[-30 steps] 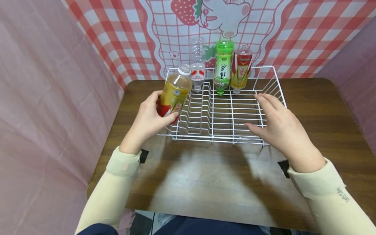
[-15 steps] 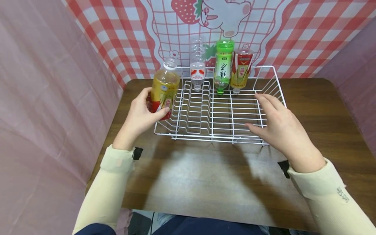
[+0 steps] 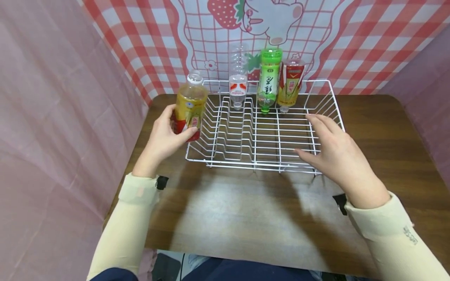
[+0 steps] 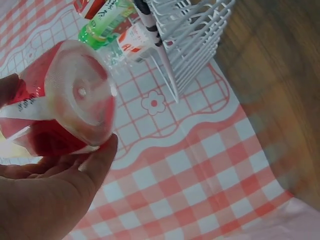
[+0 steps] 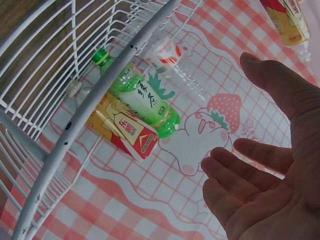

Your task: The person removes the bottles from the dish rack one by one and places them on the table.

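Note:
In the head view my left hand [image 3: 163, 134] grips a yellow-and-red drink bottle [image 3: 191, 105], neck up and leaning slightly, over the left end of a white wire dish rack [image 3: 232, 167]. Its round base faces the left wrist camera, with fingers and thumb around the label. At the rack's right end my right hand [image 3: 339, 156] is held with fingers spread, holding nothing. Three bottles stand neck down along the rack's back: a clear bottle [image 3: 238, 86], a green tea bottle [image 3: 268, 80] and another yellow-and-red drink bottle [image 3: 291, 84].
The rack sits on a brown wooden table [image 3: 383, 136]. A red-and-white checked cloth [image 3: 144, 43] with strawberry prints hangs behind it. Pink curtains [image 3: 52, 117] close off both sides. The left side of the rack has wavy dividing wires [image 3: 228, 134].
My left hand has moved left and slightly back with the bottle, from over the rack's dividers to its left end. The bottle is more upright. My right hand stays where it was.

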Demonstrator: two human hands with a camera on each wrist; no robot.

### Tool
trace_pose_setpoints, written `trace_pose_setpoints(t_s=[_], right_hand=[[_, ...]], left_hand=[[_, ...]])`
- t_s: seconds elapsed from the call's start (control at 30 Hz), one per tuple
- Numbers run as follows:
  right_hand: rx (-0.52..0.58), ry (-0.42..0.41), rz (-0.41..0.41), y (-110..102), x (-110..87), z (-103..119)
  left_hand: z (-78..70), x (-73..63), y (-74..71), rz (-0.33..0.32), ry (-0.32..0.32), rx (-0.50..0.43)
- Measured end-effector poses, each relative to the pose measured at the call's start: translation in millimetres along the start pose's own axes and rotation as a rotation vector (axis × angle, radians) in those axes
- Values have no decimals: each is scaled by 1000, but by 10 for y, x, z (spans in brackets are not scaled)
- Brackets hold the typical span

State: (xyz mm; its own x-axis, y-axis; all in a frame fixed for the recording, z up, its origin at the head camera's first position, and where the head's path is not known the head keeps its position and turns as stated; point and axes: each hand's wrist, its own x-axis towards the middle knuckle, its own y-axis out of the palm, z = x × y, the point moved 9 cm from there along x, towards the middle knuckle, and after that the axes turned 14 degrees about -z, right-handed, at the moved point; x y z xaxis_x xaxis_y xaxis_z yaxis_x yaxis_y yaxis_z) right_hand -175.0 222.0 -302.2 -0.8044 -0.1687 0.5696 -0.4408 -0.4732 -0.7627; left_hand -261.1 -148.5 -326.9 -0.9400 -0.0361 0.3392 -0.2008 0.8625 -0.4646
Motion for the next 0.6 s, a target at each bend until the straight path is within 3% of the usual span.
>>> trace_pose_setpoints(t_s=[0.3,0.6], right_hand=[[-3,30,7,3,-30,-30],[-8,27,0,-2,-37,-37]], left_hand=[[90,25,-59,-17,-7,40],[183,57,-75,-16,-24,-7]])
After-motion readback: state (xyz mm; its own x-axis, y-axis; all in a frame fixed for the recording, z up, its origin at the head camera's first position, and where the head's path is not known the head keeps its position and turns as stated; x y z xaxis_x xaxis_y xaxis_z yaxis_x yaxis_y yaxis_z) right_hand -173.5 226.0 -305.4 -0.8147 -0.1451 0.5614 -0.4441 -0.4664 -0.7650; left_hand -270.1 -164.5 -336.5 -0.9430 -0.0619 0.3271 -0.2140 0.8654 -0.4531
